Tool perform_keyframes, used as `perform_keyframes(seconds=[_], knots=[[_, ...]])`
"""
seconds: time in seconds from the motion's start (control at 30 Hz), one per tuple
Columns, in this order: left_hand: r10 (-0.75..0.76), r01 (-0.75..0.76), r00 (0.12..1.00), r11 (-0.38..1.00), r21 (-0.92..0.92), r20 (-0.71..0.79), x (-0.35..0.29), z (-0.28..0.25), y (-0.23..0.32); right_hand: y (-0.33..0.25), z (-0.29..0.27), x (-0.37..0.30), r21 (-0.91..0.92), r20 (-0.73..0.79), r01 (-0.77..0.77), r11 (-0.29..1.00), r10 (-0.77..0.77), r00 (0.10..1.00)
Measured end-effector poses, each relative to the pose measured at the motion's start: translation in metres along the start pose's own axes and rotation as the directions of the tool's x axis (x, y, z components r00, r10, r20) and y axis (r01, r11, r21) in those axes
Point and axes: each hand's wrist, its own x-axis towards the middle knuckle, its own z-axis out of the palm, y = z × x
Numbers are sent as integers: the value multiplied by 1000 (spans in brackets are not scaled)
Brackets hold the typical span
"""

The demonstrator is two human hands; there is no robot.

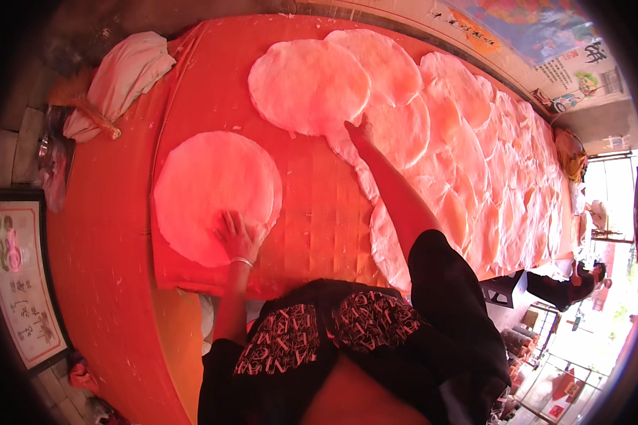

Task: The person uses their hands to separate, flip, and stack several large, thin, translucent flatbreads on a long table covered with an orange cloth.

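My left hand (238, 238) lies with its fingers spread on a round, thin sheet of dough (209, 177). Another edge shows along that sheet's right side, so more than one layer seems to lie there. Farther off, my right hand (360, 133) reaches to the lower right edge of a second round sheet (308, 85). Its thumb and fingers look apart, and no sheet is plainly gripped. That sheet overlaps a neighbouring round sheet (376, 67) at the far side. A white band circles my left wrist.
Many overlapping dough sheets (517, 177) cover the right part of the red-covered table (319, 212). A pale cloth bundle (131, 74) and a brush (85, 106) lie at the far left. A framed sign (27, 280) stands left. A person (571, 283) is at the right.
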Motion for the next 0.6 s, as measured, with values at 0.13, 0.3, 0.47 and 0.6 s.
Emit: perform_keyframes(seconds=[0.13, 0.3, 0.47, 0.6], knots=[[-21, 25, 998, 997, 76, -58, -3, -6, 14, -39, 24, 15, -267, 77, -356, 895, 389, 918], [-4, 5, 1000, 993, 117, -8, 6, -15, 22, 2, 56, 59, -199, -55, -451, 870, 449, 892], [-59, 60, 998, 992, 110, -7, -6, -10, 16, -18, 44, 38, 528, 391, -571, 629, 416, 821], [-39, 37, 999, 994, 102, 19, 5, -17, 25, -6, 57, 51, 816, 274, -382, 433, 291, 917]])
